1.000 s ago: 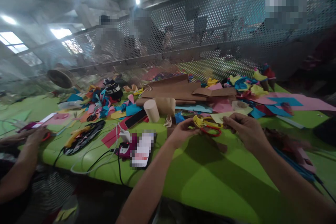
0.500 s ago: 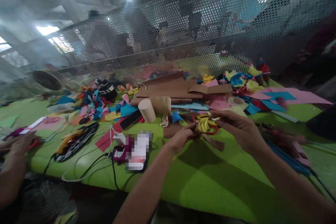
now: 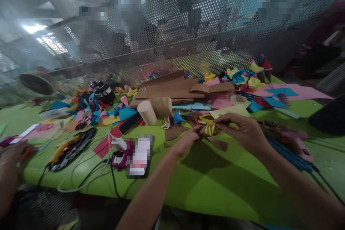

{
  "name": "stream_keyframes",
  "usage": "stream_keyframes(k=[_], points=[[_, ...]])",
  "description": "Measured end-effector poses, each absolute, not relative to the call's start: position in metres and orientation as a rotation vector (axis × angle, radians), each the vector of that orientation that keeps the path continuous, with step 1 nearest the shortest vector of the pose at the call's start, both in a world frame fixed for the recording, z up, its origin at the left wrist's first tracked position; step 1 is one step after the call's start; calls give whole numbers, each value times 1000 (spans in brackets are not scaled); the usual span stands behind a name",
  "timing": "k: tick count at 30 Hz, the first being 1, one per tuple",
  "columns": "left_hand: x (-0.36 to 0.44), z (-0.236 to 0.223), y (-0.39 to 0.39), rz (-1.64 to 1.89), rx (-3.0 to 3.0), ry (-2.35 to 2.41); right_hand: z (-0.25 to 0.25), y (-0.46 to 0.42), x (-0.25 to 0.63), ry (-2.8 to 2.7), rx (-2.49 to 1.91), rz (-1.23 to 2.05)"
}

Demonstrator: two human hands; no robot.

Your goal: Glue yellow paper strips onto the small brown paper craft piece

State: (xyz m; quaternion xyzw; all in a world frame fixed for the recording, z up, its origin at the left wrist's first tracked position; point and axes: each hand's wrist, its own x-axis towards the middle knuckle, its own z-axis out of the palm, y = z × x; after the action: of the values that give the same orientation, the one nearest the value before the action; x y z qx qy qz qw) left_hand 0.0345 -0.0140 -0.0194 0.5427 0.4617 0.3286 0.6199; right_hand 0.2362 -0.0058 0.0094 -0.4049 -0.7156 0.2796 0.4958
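My left hand (image 3: 187,140) is closed around a small brown piece, apparently a paper cone (image 3: 201,132), mostly hidden by the fingers. Folded yellow paper (image 3: 210,129) sits at the right end of it in curved bands. From the right, my right hand (image 3: 242,129) pinches the yellow paper's edge between thumb and fingertips. Just behind the hands lie scissors with red and yellow handles (image 3: 206,116), partly covered. A brown paper scrap (image 3: 219,143) rests on the green table (image 3: 199,183) below the work.
A phone (image 3: 140,156), cables and a power bank lie left of my forearm. A pink glue gun (image 3: 299,142) lies at right, a yellow one (image 3: 63,149) at left. Behind stand a paper roll (image 3: 147,112), brown card (image 3: 167,88) and coloured scraps. Another person's hand (image 3: 12,156) is far left.
My right hand has closed in on the yellow paper, whose folds now lie as tighter bands. The whole view has shifted slightly, so the table's contents appear further left.
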Motion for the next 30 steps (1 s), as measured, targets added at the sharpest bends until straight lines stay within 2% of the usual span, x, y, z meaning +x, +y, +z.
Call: stream_keyframes(k=[9, 15, 19, 30], points=[[34, -16, -18, 769, 1408, 1151, 2, -8, 232, -1661, -1044, 590], [32, -19, -17, 768, 1339, 1096, 6, -8, 232, -1577, -990, 789], [30, -20, -16, 839, 1255, 1025, 6, -4, 234, -1496, -965, 867], [30, -11, -16, 1070, 1235, 1053, -3, 9, 237, -1535, -1075, 806]])
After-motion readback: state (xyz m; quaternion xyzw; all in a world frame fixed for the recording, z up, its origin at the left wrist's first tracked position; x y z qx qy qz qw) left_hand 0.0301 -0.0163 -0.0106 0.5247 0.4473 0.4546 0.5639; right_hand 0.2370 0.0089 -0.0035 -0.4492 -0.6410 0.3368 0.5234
